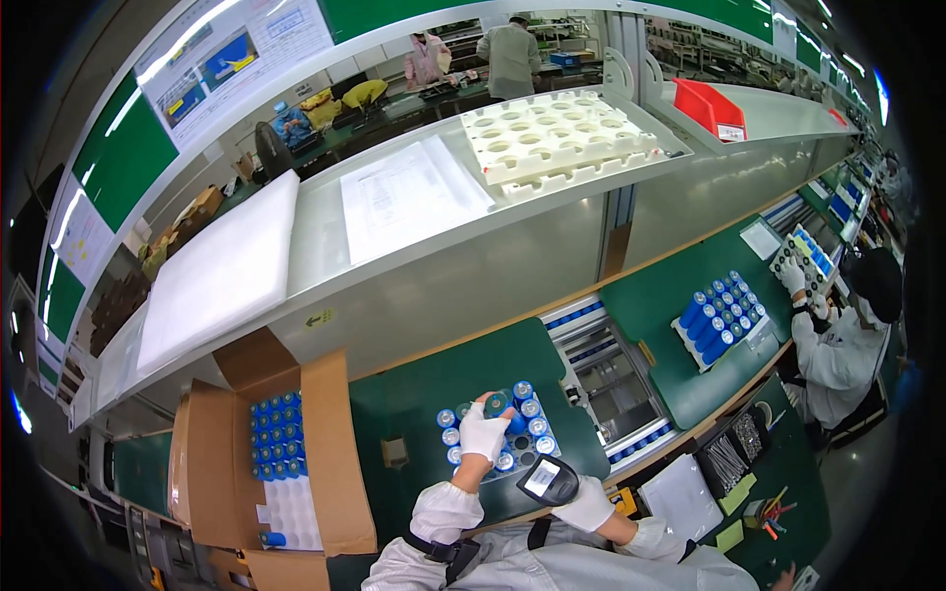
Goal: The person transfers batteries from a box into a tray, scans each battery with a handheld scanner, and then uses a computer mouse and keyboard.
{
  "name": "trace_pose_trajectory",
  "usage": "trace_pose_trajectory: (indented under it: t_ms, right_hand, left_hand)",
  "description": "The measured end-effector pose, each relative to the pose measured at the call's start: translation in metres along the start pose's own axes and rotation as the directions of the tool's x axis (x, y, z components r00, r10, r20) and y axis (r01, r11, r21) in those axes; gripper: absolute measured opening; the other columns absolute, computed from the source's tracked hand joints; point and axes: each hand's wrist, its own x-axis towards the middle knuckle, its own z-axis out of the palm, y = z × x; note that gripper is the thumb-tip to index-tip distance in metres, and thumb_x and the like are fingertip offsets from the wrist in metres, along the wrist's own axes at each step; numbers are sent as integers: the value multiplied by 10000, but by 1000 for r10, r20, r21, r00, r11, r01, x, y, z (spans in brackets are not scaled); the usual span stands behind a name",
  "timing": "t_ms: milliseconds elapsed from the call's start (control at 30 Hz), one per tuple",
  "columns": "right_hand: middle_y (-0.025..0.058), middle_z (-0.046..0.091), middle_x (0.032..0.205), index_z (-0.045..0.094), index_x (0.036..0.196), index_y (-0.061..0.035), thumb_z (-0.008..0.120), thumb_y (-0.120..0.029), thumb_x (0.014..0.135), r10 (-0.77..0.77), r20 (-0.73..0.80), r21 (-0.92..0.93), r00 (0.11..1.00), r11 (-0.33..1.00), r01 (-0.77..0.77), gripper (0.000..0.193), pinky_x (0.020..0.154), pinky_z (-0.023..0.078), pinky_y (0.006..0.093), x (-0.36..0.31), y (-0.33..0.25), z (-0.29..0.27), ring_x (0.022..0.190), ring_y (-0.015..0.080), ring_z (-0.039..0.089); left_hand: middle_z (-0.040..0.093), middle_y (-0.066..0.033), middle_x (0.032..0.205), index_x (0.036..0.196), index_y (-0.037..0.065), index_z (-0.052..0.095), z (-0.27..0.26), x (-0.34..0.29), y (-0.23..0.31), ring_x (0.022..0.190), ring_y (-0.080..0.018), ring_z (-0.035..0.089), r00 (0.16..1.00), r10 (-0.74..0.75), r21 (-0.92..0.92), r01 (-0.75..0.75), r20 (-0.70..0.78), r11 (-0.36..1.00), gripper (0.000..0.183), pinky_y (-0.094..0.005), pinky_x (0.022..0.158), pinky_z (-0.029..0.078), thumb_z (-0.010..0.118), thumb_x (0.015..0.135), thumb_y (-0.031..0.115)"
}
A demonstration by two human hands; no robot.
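My left hand (483, 433), in a white glove with bare fingertips, is closed round a blue cylindrical battery cell (499, 403) above a light tray (509, 477). Several blue cells (538, 426) with silvery tops stand upright in that tray, partly hidden by the hand. Just to the right, my gloved right hand (587, 506) grips a dark handheld scanner (548, 481), its lit screen facing up beside the tray's near right corner. The fingers of the right hand are partly hidden behind the scanner.
An open cardboard box (337, 453) with several blue cells stands at left. A roller conveyor (623, 384) lies right of the green mat (394, 394); beyond it sits another tray of cells (724, 320). A co-worker (843, 345) works far right. A shelf (315, 246) hangs above.
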Motion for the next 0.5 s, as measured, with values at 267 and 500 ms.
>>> trace_pose_trajectory:
  t_ms: [267,500]
  right_hand:
    - [183,692,766,695,840,-60,782,-237,683,-17,-18,63,1000,998,18,251,688,558,436,-4,9,-4,774,377,685]
    - [187,696,775,708,855,-57,776,-223,706,35,-11,79,999,996,-34,233,680,555,420,-3,3,-10,784,366,692]
  left_hand:
    - [633,-59,1139,994,126,751,17,-3,-35,1201,-294,492,913,400,806,-294,77,515,430,-449,1032,359,856,659,375]
    - [559,-59,1264,986,151,766,23,-5,-18,1251,-310,431,964,265,901,-132,19,413,405,-503,1078,287,840,683,410]
